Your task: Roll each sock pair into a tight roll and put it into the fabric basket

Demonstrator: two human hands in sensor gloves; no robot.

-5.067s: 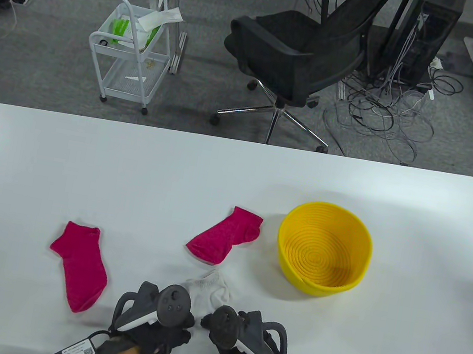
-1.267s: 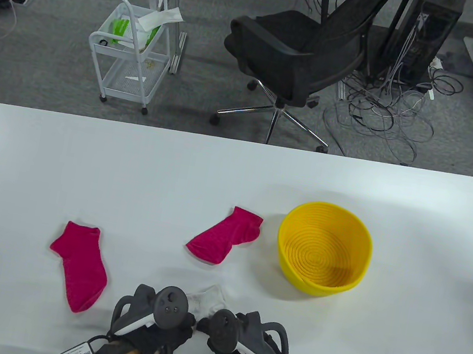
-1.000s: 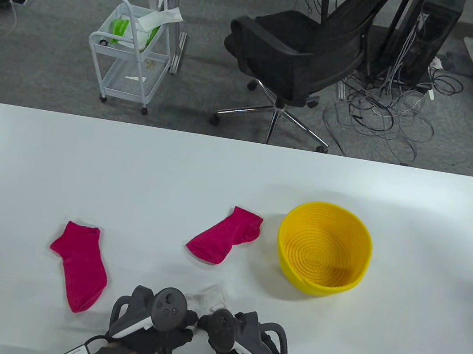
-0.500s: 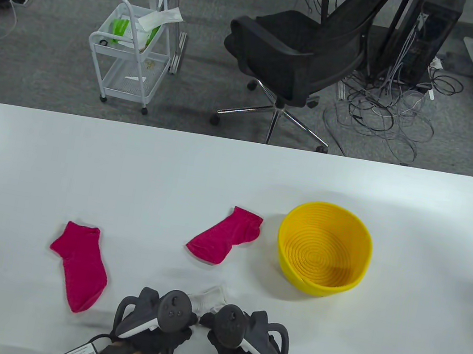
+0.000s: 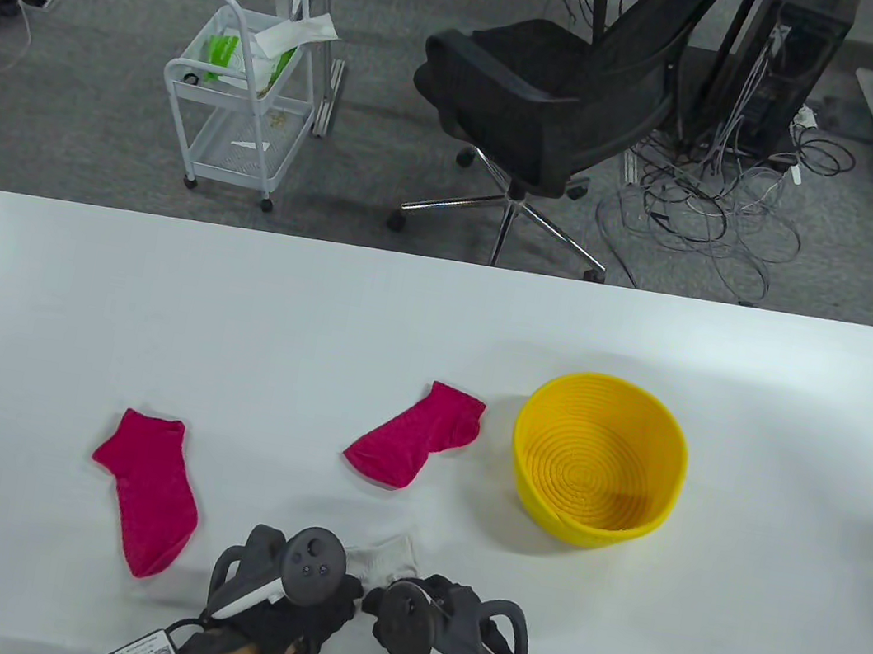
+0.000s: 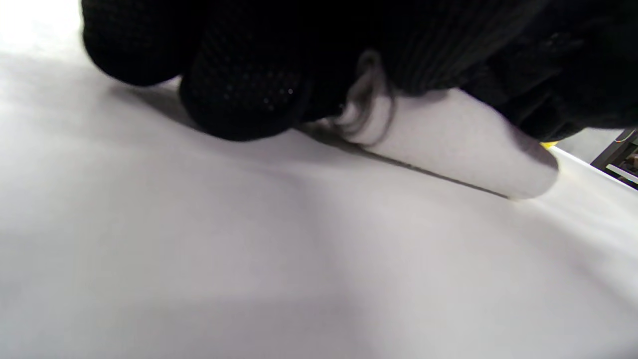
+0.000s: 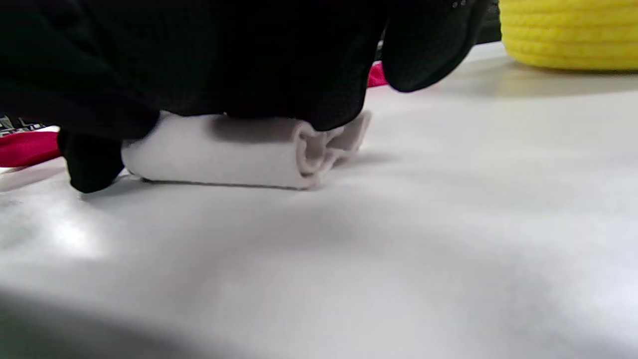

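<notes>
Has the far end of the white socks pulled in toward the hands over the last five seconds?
Yes. The white sock roll now shows less fabric beyond the hands and lies farther from the nearer pink sock.

We saw bright, even overhead light on the table (image 5: 157,297), soft shadows toward nine o'clock, and both wrist views blurred up close

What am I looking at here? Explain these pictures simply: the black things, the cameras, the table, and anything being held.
Two gloved hands, each with a tracker strapped on its back: the left hand and right hand. One camera looks down at the white table; the other two sit on the wrists, close to the tabletop. Both hands hold a rolled white sock against the table. Two pink socks lie flat, and an empty yellow basket stands to the right.
</notes>
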